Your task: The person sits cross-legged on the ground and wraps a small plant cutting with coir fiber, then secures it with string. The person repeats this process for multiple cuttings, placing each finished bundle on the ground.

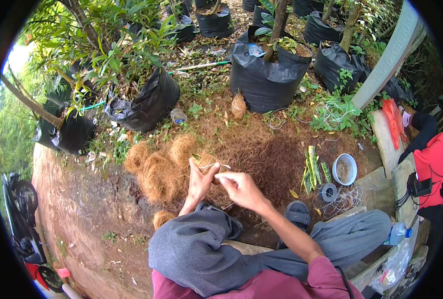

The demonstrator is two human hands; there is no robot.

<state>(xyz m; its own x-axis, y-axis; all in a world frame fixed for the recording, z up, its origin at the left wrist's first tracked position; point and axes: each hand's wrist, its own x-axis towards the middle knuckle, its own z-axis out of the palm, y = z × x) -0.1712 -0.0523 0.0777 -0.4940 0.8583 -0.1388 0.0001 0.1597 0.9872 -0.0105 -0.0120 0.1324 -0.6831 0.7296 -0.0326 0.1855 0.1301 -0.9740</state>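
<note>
My left hand (200, 181) holds a small bundle of coconut fibre (205, 159) in front of my knees, with a bit of green showing at its top. Thin white string (225, 165) crosses the bundle. My right hand (242, 190) is close beside it, thumb and forefinger pinched together at the string. Loose wads of coconut fibre (157, 177) lie to the left. On the ground to the right are cut snake plant leaves (311, 168), a light blue bowl (335, 170) with greyish contents, a grey ring-shaped roll (328, 192) and tangled string (344, 203).
Black grow bags (270, 82) with plants stand ahead, a tied fibre bundle (238, 106) near one. A grey post (387, 56) leans at right. Beside me are a water bottle (396, 234) and a person in red (430, 168). A motorbike (25, 220) is far left.
</note>
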